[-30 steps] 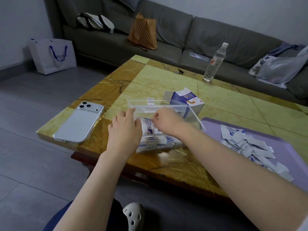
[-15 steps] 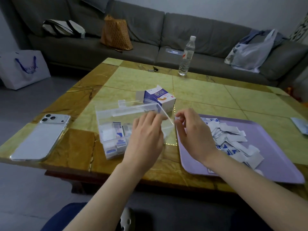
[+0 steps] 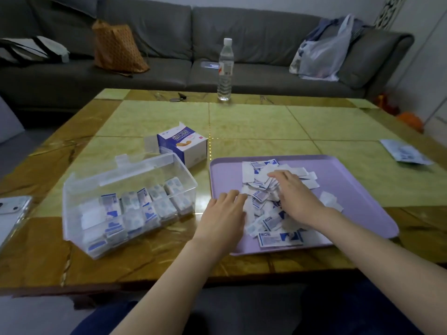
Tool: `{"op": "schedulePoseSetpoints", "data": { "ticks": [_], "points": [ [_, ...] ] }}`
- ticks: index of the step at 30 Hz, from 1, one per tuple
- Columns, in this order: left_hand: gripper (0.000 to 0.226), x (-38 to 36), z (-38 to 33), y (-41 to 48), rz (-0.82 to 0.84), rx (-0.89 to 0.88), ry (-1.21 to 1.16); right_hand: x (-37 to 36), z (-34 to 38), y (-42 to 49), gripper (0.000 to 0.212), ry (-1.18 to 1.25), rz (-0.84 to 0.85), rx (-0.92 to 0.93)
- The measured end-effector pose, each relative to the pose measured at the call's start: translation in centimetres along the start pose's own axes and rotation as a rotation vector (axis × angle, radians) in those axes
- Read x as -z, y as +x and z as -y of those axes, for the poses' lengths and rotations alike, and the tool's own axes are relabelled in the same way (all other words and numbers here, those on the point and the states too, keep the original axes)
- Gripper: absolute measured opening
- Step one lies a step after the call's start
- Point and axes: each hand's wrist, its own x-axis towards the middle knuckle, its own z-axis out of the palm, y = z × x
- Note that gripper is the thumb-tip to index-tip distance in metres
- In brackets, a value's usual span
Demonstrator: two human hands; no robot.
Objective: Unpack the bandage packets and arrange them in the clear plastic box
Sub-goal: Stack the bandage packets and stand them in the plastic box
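— Any print you can make out?
— Not much. The bandage carton [image 3: 183, 147] has a blue panel with white characters too blurred to read, above a drawing of a tan strip. The loose bandage packets [image 3: 262, 197] carry blue marks, also unreadable. The water bottle [image 3: 225, 68] has a red and white label, and that's blurred as well.
— Where are the packets?
— They're heaped on the purple tray [image 3: 350, 189]. More stand in rows inside the clear plastic box [image 3: 69, 209], left of the tray on the bench [image 3: 254, 122].
— And the hands?
— The right hand [image 3: 298, 198] lies palm down on the heap with its fingers stretched out, and I see nothing pinched. The left hand [image 3: 223, 213] reaches over the tray rim, fingers straight, tips at the heap's edge.
— Anything else around?
— There's a phone [image 3: 12, 211] at the far left and a flat sachet [image 3: 404, 153] at the far right.
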Motion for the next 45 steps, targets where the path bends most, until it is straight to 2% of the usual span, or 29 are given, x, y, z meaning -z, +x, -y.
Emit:
{"op": "schedulePoseSetpoints", "data": {
  "ticks": [5,9,12,23,28,32,35,39,42,45],
  "points": [
    [0.041,-1.2,-0.1,2.0,0.154,0.061,0.104,0.2,-1.2,2.7,0.074,-0.094,0.092,0.07],
    [0.037,-1.6,-0.3,3.1,0.173,0.064,0.174,0.1,-1.7,4.9,0.064,-0.178,0.189,0.151],
    [0.032,-1.7,-0.6,3.6,0.17,0.067,0.207,0.4,-1.9,6.1,0.058,-0.154,0.219,0.1],
    [0.037,-1.7,-0.8,4.2,0.172,0.075,0.189,1.1,-1.9,6.5,0.026,-0.154,0.019,0.101],
    [0.037,-1.6,-0.7,4.0,0.185,0.07,0.188,1.2,-1.9,5.8,0.026,-0.058,-0.007,0.096],
    [0.04,-1.3,-0.5,3.7,0.198,0.073,0.145,2.3,-1.1,4.9,0.029,-0.003,-0.091,0.088],
    [0.041,-1.0,-0.5,3.5,0.155,0.143,-0.005,3.2,0.2,4.0,0.03,0.073,-0.16,0.093],
    [0.047,-0.1,-0.7,3.1,-0.079,0.235,-0.295,3.0,1.8,1.7,0.02,0.1,-0.207,0.121],
    [0.057,0.5,-0.8,2.6,-0.21,0.207,-0.339,1.8,2.3,-0.2,0.019,0.005,-0.189,0.159],
    [0.053,0.1,-0.7,2.4,-0.16,0.152,-0.269,0.6,2.3,-1.5,0.022,-0.027,-0.146,0.199]
  ]
}}
